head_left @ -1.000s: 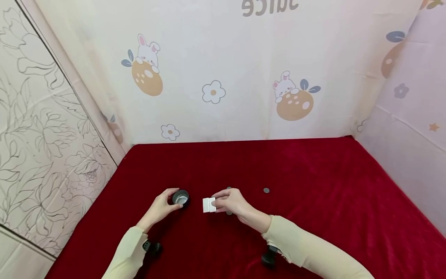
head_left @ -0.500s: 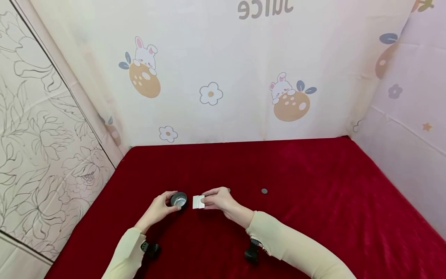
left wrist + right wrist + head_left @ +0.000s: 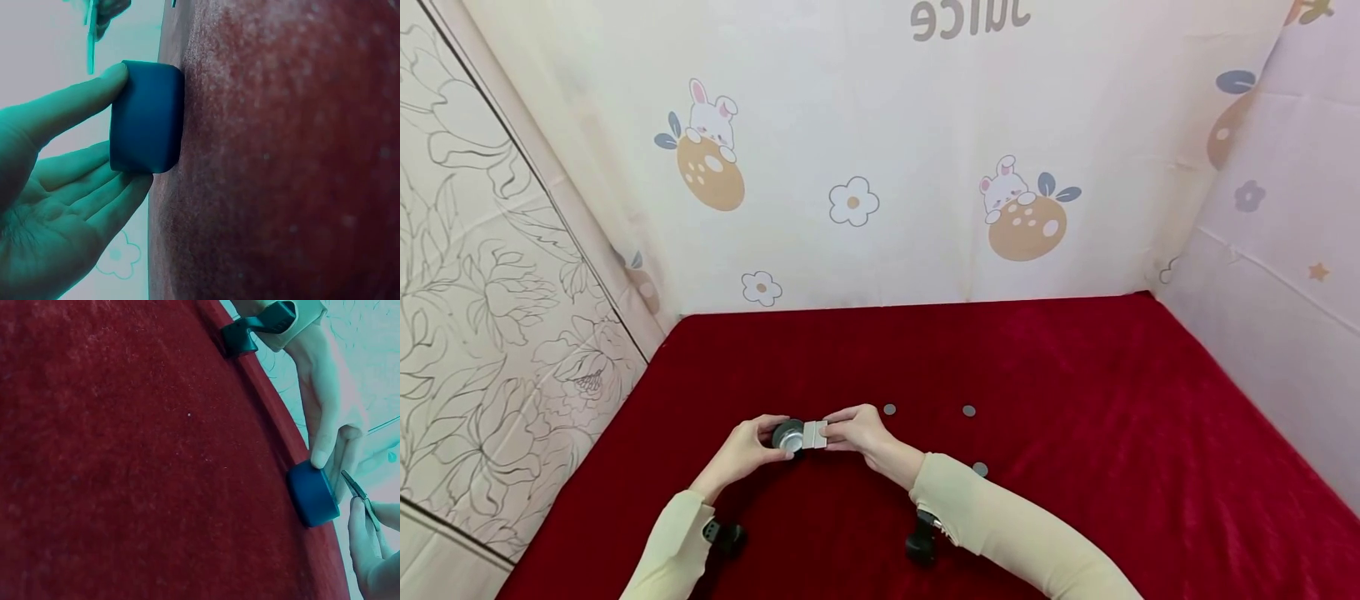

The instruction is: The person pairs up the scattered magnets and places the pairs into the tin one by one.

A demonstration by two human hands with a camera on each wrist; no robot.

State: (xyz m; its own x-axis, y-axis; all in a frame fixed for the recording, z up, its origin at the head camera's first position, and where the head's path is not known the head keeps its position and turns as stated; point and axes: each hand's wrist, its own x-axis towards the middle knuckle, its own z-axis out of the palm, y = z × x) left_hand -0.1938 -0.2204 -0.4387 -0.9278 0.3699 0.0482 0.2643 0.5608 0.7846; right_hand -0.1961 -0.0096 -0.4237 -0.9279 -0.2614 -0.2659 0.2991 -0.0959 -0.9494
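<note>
Left hand (image 3: 747,447) grips the small tin (image 3: 787,434); right hand (image 3: 855,430) pinches what looks like a white card (image 3: 815,434) over it.

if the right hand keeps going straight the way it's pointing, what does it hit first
Probably the small metal cup. The right hand points left, pinching a white card whose edge looks already at the cup's rim; the left hand holds its far side.

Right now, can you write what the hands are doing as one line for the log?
left hand: grips small round tin | right hand: pinches white card at tin's rim | three coins lie on red cloth
</note>
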